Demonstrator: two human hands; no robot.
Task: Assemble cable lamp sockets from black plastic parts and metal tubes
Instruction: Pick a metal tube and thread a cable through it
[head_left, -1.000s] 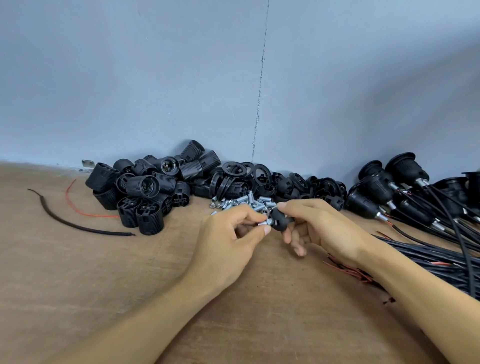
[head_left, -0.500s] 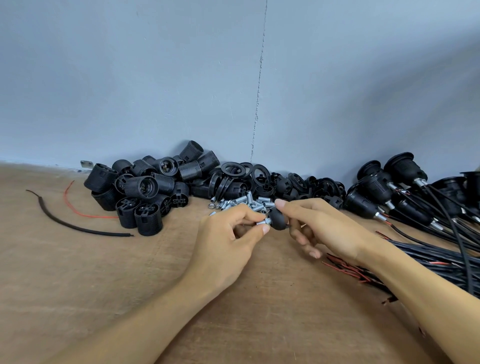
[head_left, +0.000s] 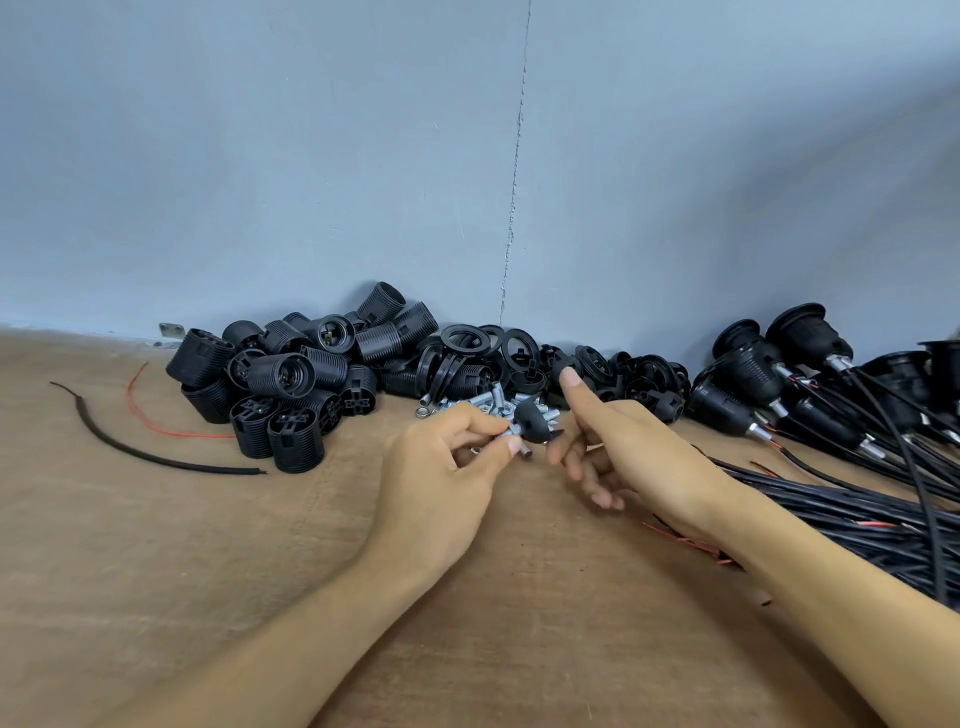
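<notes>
The left hand (head_left: 441, 467) pinches a tube (head_left: 524, 450) between thumb and forefinger, with a black cap (head_left: 532, 422) on it just past the fingertips. The right hand (head_left: 623, 447), fingers spread loosely, holds nothing beside the cap.

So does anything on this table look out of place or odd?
Mostly two stray scraps: a short black cable piece and a thin red wire lie alone on the table, left of the socket pile, apart from the cable bundle on the right. They look like offcuts. The left hand pinches a metal tube normally.
</notes>
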